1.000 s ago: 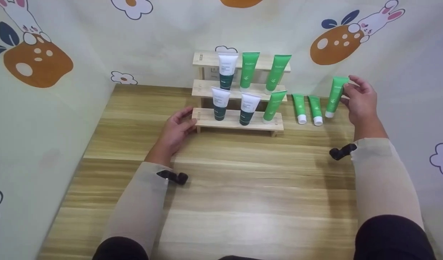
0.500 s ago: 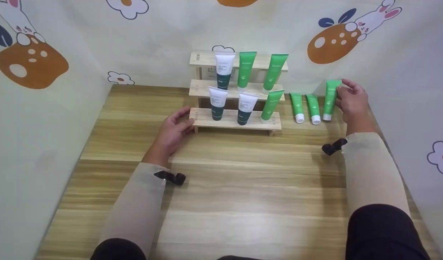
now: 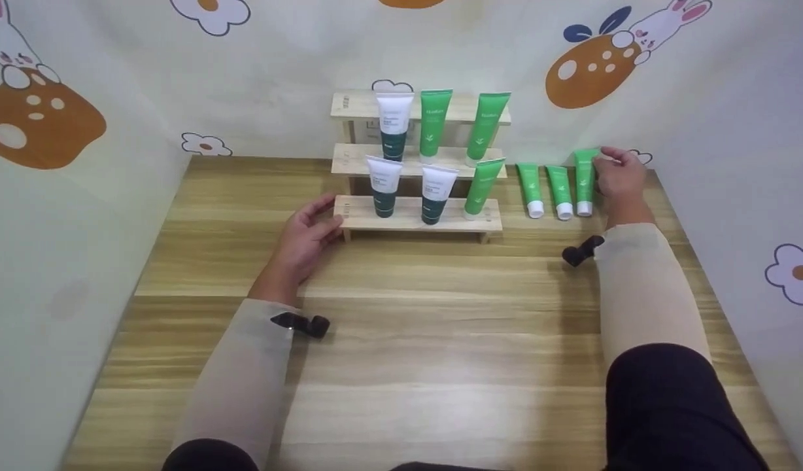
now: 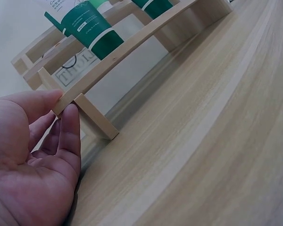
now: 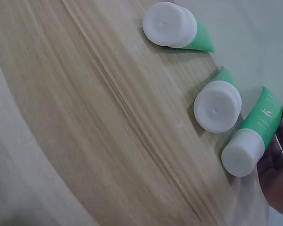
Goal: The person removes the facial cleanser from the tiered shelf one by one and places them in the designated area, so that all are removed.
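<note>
Far right on the table (image 3: 408,327), the right hand (image 3: 622,175) pinches a green tube (image 3: 584,182) by its far end – likely light, squashy, firmer at the cap (image 5: 243,153) – the left hand (image 3: 302,237) pinching the rack (image 3: 409,213)

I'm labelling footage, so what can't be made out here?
- Head view: print on the front-left white and dark-green plastic tube, too small to read.
- Left wrist view: that tube's top, cut off by the upper edge.
- Right wrist view: part of the right hand, which holds a white-capped green plastic tube, cut off by the right edge.
</note>
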Action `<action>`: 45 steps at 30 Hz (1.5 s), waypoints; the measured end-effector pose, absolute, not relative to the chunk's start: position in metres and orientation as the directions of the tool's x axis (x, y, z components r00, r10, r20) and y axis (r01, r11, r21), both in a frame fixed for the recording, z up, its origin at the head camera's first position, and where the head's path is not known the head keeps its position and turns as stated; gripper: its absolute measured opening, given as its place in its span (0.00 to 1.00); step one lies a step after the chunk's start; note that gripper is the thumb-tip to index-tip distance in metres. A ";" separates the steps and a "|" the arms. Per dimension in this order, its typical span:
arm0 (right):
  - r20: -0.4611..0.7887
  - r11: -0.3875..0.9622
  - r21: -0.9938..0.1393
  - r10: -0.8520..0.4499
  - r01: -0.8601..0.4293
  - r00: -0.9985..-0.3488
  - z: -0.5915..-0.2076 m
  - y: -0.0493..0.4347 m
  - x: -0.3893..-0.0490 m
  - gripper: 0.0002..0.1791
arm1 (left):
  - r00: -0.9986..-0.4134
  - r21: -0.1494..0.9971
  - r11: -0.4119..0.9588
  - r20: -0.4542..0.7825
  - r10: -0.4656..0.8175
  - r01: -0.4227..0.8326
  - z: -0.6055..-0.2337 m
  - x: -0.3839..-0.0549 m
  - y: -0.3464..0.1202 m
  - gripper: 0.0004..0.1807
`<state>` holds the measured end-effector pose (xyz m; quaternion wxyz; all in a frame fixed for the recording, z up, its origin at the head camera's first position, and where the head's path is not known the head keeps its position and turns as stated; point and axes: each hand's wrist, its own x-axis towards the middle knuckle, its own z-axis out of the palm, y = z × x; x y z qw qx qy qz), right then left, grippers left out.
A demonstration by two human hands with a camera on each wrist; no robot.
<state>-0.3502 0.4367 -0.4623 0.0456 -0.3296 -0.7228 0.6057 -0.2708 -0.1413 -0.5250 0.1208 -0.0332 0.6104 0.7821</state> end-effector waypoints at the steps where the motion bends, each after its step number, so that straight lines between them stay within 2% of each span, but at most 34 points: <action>1: -0.339 0.049 -0.903 0.533 0.428 -0.775 -0.462 0.435 -0.352 0.24 | -0.969 0.946 -0.229 -0.200 0.148 -0.231 -0.525 -0.271 -0.142 0.35; 10: -0.336 0.151 -0.857 0.559 0.492 -0.758 -0.474 0.436 -0.355 0.26 | -0.969 0.948 -0.219 -0.201 0.144 -0.230 -0.524 -0.270 -0.141 0.34; 18: -0.346 0.169 -0.835 0.580 0.524 -0.738 -0.480 0.439 -0.352 0.25 | -0.971 0.950 -0.217 -0.196 0.137 -0.223 -0.522 -0.270 -0.138 0.34; 30: -0.412 0.150 -0.812 0.537 0.564 -0.736 -0.471 0.443 -0.341 0.28 | -0.970 0.953 -0.208 -0.192 0.147 -0.220 -0.526 -0.272 -0.137 0.34; 36: -0.393 0.169 -0.827 0.507 0.536 -0.767 -0.463 0.444 -0.336 0.31 | -0.971 0.950 -0.224 -0.189 0.143 -0.218 -0.525 -0.271 -0.138 0.34; 41: -0.295 0.239 -0.854 0.507 0.461 -0.810 -0.454 0.437 -0.331 0.29 | -0.972 0.943 -0.249 -0.189 0.141 -0.220 -0.525 -0.271 -0.138 0.33; 45: -0.250 0.184 -0.908 0.480 0.375 -0.841 -0.439 0.425 -0.329 0.28 | -0.973 0.943 -0.253 -0.190 0.133 -0.219 -0.525 -0.270 -0.140 0.33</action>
